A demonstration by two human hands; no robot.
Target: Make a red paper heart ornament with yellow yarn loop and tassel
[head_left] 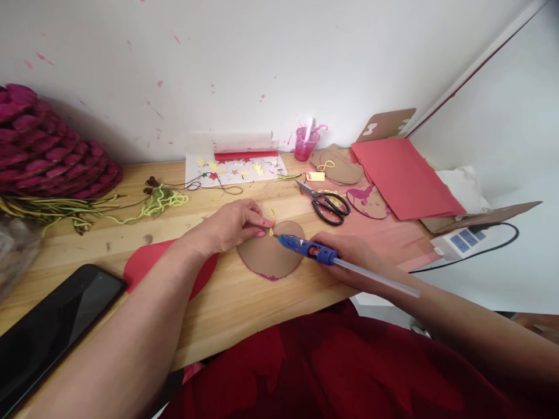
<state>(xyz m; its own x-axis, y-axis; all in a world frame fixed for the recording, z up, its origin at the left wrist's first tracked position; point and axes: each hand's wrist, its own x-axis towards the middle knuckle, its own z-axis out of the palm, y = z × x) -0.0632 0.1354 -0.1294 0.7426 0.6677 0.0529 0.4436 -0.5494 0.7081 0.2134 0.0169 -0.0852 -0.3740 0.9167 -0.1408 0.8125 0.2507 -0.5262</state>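
A brown cardboard heart (273, 259) with a purple-painted edge lies on the wooden table before me. My left hand (238, 224) pinches a short yellow cord (272, 224) at the notch of the heart. In my right hand (343, 253) is a blue glue gun (308, 247), a long clear glue stick poking out of its back. The nozzle points left and is at the cord's lower end; whether it touches, I cannot tell. Under my left forearm lies a red paper shape (146, 262), partly covered.
Black scissors (329, 206) lie beyond the glue gun, near a purple-smeared cardboard piece (369, 202) and red paper sheets (406, 177). A pink cup (305, 144) stands by the wall. Left are a phone (61, 326), tangled green yarn (163, 201) and a magenta layered object (48, 145). A power strip (465, 241) sits right.
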